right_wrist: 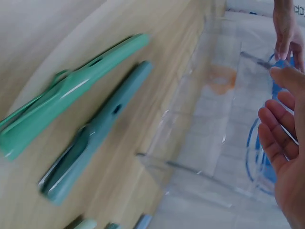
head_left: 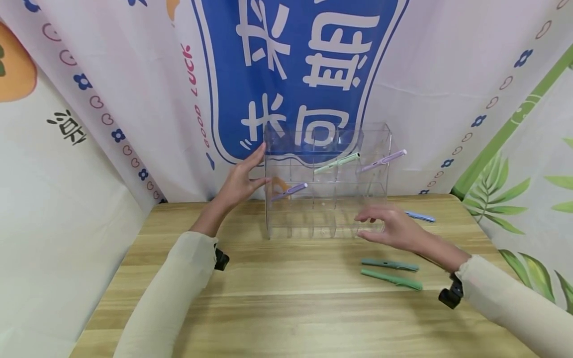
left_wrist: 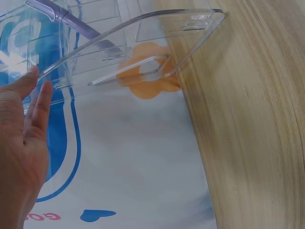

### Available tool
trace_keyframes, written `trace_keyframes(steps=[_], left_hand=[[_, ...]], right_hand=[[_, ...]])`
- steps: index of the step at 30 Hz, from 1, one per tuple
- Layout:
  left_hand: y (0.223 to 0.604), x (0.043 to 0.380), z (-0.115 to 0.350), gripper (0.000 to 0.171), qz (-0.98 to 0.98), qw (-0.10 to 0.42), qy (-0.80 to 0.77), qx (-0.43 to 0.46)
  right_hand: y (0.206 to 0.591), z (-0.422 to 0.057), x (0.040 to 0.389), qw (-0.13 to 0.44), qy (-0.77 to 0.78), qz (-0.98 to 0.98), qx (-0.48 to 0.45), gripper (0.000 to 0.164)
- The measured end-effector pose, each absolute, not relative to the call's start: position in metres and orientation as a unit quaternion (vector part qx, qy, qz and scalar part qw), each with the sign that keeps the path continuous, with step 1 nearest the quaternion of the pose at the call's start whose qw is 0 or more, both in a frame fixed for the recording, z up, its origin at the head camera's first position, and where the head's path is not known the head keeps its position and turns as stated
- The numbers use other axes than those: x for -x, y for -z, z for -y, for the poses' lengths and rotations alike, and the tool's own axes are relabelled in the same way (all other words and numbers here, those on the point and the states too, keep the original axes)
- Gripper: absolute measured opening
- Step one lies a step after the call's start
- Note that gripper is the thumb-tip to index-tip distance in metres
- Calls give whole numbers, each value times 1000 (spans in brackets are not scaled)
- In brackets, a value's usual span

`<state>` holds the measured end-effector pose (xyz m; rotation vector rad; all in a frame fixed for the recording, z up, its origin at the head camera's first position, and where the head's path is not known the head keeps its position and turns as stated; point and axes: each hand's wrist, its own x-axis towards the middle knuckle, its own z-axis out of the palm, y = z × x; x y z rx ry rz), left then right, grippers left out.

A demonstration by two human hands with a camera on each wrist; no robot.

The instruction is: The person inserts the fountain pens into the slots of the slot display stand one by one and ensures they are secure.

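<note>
A clear acrylic pen rack (head_left: 323, 204) with several compartments stands upright at the back of the table. My left hand (head_left: 241, 181) touches its left side with fairly straight fingers and thumb. In front of the lower right compartments is my right hand (head_left: 394, 228), its fingers loosely bent and nothing between them. A purple pen (head_left: 295, 189) leans out of a left compartment. Higher up, a mint green pen (head_left: 337, 162) and a lilac pen (head_left: 384, 160) stick out toward the right. On the table lie a teal pen (head_left: 390, 265) and a green pen (head_left: 392, 280), caps rightward.
A blue pen (head_left: 420, 216) lies on the table right of the rack. Part of a dark thin item shows beneath my right forearm. Behind the wooden table (head_left: 286, 318) hangs a printed cloth (head_left: 429, 99), close to the rack's back.
</note>
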<state>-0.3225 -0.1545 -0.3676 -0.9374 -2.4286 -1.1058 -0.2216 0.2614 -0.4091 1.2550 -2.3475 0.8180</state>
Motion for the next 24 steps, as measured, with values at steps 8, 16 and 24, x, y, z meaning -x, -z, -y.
trace_keyframes(steps=[8,16,24], left_hand=[[368,323,154,89,849,157,383,327],[369,324,153,89,845,153,389,333],[367,323,155,89,850,153,383,328]], right_hand=[[426,-289,214,153,-275,839,-444,37],[442,-311,201,108,-269,864,-412,31],[459,-330,188,58,-243,882,-399,28]])
